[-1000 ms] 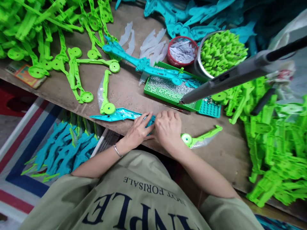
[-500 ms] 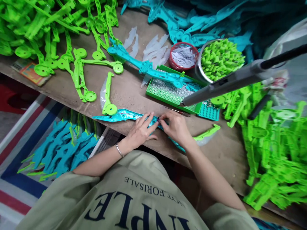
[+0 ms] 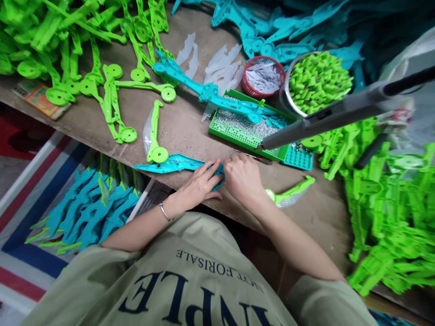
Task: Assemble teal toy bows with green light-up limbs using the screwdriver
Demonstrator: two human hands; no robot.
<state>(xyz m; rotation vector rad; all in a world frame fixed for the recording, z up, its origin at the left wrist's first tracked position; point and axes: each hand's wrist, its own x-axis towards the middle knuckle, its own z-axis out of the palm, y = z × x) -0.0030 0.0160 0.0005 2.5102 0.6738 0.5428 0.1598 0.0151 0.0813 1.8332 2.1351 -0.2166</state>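
Note:
A long blue plastic part lies along the table's front edge, with a green disc-ended piece resting against its left half. My left hand is spread over the middle of the blue part, fingers on top of it. Beside it, my right hand is closed with its fingers curled at the blue part; whatever they pinch is hidden. To the right of that hand lies a green piece with a clear blade.
A grey powered screwdriver hangs over the green tray of screws. Behind stand a red basket and a bowl of green pieces. Green parts pile up at the right; blue parts lie below left.
My right hand has shifted slightly left and curled more over the blue part. The blue part's right end, visible earlier beneath that hand, no longer shows. My left hand stays almost in place.

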